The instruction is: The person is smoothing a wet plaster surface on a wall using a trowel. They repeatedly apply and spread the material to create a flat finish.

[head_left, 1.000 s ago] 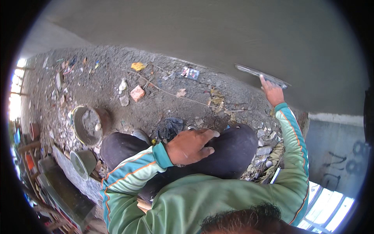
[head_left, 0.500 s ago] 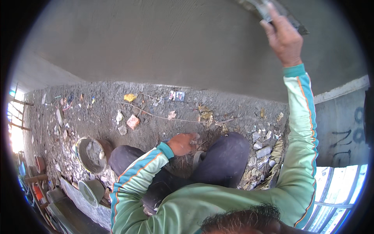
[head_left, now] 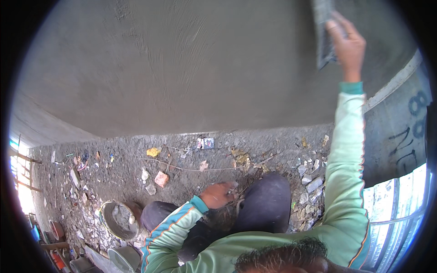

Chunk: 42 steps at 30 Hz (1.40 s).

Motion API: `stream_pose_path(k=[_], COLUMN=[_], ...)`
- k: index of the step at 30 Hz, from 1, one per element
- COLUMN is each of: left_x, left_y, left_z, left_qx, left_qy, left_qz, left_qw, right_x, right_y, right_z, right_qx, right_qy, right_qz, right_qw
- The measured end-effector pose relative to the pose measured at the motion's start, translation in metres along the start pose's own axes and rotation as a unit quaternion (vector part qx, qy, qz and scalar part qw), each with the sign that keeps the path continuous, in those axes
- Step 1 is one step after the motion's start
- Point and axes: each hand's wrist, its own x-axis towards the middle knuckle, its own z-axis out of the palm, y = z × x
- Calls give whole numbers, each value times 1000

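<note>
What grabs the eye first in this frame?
The right hand, raised high at upper right, presses a flat trowel against the broad grey plastered wall that fills the top half. Below, the left hand reaches down to the rubble-strewn ground between the knees, with a round mortar pan at lower left.

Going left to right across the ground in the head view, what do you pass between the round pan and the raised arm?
Round mortar pan → pink brick fragment → left hand resting low between the knees → dark-trousered knee → pale stones → right hand holding the trowel against the plastered wall.
</note>
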Motion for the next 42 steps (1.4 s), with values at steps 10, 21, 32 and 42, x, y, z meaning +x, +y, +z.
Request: stream_pose_path(k=[10,21,32,42], left_x=[-34,-10,20,35], left_y=[37,-19,-27,-28], left_z=[-17,0,11,-8], left_qx=[-1,-35,-22,-2], left_qy=[-5,-13,-36,-54], left_qz=[6,-5,38,36], left_qw=[1000,999,998,998], right_x=[-173,-172,115,34], right_y=[-41,-52,-57,-180], right_z=[127,96,-49,133], right_qx=[-130,-42,190,-190], right_qy=[-132,-143,73,-129], right_qz=[-147,-174,116,-168], right_qw=[972,973,972,959])
